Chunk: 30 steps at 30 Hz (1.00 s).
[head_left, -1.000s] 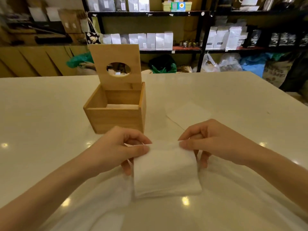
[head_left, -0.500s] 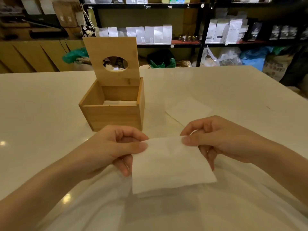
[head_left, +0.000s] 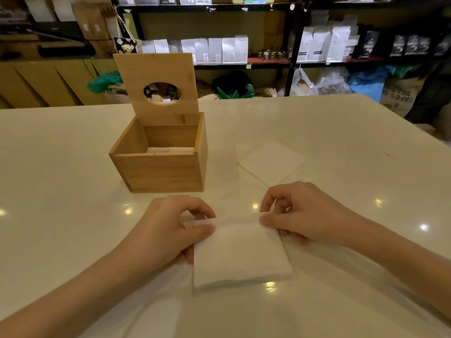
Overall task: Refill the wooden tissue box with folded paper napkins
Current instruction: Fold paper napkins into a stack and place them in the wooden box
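A wooden tissue box [head_left: 161,170] stands on the white table, its hinged lid [head_left: 158,69] raised upright with an oval hole in it. Some white paper shows low inside the box. In front of the box lies a white folded napkin [head_left: 240,254], resting on the table near me. My left hand [head_left: 168,230] pinches the napkin's upper left corner between thumb and fingers. My right hand [head_left: 300,215] pinches its upper right corner the same way. Both hands sit just short of the box's front wall.
Another flat white napkin [head_left: 271,161] lies on the table [head_left: 61,191] to the right of the box. Black shelves with white and dark bags [head_left: 324,45] and plastic sacks on the floor stand beyond the table's far edge.
The napkin hung tilted and raised between my hands half a second ago; now it lies lower and flatter on the table, doubled over, with both hands still on its top corners.
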Motion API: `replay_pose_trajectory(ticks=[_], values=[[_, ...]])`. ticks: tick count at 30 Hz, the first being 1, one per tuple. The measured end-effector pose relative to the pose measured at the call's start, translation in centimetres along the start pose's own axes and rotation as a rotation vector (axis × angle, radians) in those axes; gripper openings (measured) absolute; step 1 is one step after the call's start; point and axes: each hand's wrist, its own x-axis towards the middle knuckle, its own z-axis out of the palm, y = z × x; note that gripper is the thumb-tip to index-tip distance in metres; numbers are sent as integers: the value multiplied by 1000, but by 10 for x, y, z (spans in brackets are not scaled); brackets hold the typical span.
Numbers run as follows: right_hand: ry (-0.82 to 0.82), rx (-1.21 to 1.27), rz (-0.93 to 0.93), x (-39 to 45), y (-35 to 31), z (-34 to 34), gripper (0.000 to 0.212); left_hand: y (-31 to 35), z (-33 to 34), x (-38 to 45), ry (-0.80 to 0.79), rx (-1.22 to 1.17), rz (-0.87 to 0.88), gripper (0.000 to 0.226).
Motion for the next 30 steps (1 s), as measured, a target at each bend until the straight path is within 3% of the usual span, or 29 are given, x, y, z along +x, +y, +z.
replay_pose_trajectory(ticks=[4, 11, 16, 21, 24, 30], values=[[28, -244, -83, 0, -3, -12, 12, 5, -1, -1, 169, 443, 217, 19], [180, -344, -260, 21, -20, -83, 12, 59, 10, 37, 171, 277, 444, 28], [353, -320, -292, 56, 1, -95, 20, 61, 50, 83, 227, 251, 356, 36], [368, -542, -297, 93, 37, -82, 34, 47, 66, 121, 135, 520, 141, 46], [342, -706, -321, 107, 54, -80, 39, 43, 67, 133, 100, 680, 120, 42], [185, -822, -255, 113, 65, -76, 39, 31, 70, 134, 98, 690, 160, 28]])
